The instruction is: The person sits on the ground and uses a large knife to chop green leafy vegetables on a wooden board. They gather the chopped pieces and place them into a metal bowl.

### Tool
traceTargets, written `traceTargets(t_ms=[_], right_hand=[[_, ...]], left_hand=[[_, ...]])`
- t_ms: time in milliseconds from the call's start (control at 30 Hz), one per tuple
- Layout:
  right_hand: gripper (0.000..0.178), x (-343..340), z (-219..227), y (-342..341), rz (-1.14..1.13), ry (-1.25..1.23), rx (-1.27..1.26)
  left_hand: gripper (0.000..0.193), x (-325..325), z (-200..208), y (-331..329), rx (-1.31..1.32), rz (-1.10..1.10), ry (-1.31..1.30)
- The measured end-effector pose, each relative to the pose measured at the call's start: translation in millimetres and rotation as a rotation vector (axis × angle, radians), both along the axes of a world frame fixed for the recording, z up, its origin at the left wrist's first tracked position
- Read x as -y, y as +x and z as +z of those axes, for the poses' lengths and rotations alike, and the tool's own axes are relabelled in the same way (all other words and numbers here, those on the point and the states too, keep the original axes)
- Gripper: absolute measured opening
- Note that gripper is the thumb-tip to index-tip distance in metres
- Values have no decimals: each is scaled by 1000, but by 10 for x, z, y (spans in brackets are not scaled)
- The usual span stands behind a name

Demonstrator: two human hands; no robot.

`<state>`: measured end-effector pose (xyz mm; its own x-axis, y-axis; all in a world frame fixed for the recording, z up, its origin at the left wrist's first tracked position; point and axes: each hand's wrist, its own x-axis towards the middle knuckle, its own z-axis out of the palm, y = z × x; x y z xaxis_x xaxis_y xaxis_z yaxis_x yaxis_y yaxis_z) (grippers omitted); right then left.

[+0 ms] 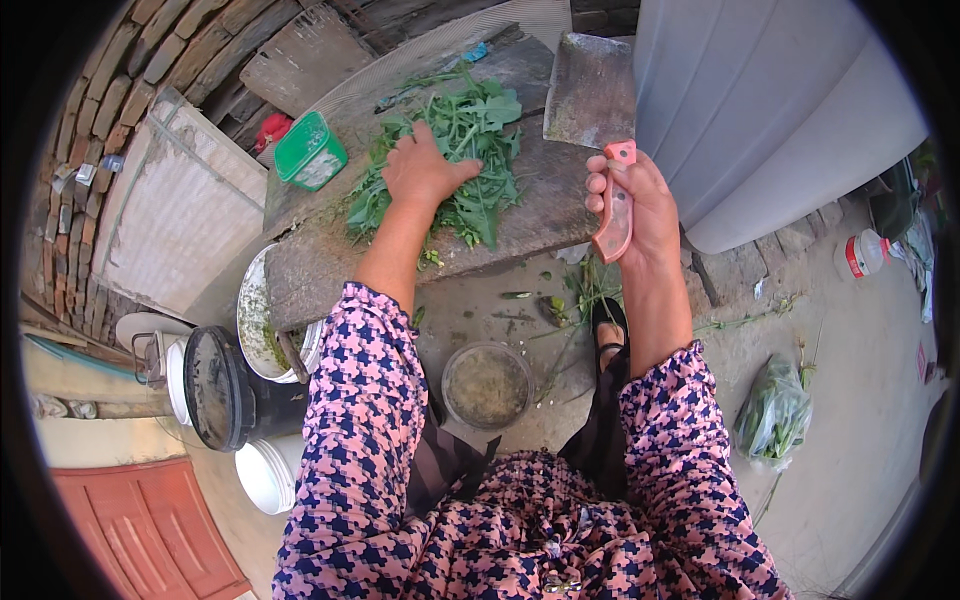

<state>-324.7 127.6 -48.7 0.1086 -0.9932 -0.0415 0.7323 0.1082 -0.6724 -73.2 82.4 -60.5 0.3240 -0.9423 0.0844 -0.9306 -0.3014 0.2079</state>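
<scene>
A: Where are the leafy greens [490, 125]?

B: Upper centre of the frame, heaped on the wooden plank [545, 215]. The left hand [420, 172] lies over them, fingers spread, pressing rather than clasping.

A: And the other one?

B: The right hand [650, 200], right of centre, has its fingers wrapped around the handle of a cleaver [620, 155], whose broad, stained blade points toward the top of the frame.

A: What could go wrong?

B: Those spread fingers could get cut if the blade swung left. Loose leaves might slip off the plank's near edge if pushed. A weak grip could drop the cleaver near the foot [608, 340] below.

A: Any brands or writing?

B: None I can read. A bottle [862, 252] at the right of the frame wears a red label, too small to make out.
</scene>
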Motion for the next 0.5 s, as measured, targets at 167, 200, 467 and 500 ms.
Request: traceTargets(t_ms=[167, 200, 467, 500], right_hand=[[20, -39, 26, 93, 12, 49, -46], [20, -40, 28, 102, 13, 54, -50], [20, -90, 76, 155, 0, 132, -107], [20, -101, 78, 180, 7, 138, -97]], left_hand=[[65, 18, -85, 107, 44, -323, -53], [66, 24, -129, 188, 55, -362, -69], [56, 413, 402, 880, -267, -423, -50], [53, 604, 427, 1026, -333, -318, -42]])
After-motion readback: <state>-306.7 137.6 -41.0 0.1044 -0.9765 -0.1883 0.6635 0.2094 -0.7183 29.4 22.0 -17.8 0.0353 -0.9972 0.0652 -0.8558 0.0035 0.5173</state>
